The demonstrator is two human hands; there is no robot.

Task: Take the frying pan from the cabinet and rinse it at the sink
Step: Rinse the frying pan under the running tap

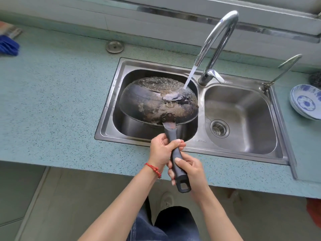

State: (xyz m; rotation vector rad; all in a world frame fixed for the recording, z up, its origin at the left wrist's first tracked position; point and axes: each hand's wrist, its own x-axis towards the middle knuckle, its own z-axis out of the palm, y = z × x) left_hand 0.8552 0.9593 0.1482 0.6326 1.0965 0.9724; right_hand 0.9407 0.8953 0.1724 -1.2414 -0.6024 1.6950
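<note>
A dark, worn frying pan [156,100] hangs upside down over the left basin of a steel double sink [243,150], its scorched underside facing up. Water runs from the chrome faucet [218,40] and strikes the pan's bottom near its right edge. The pan's black handle points toward me. My left hand [163,150] grips the handle's upper part. Lower down, my right hand [187,171] grips the handle near its end loop.
Blue-and-white bowls [307,101] are stacked on the teal countertop [52,101] right of the sink. A small side tap [284,70] stands at the sink's back right. A round metal cap [115,46] lies behind the sink, a blue brush [7,46] far left.
</note>
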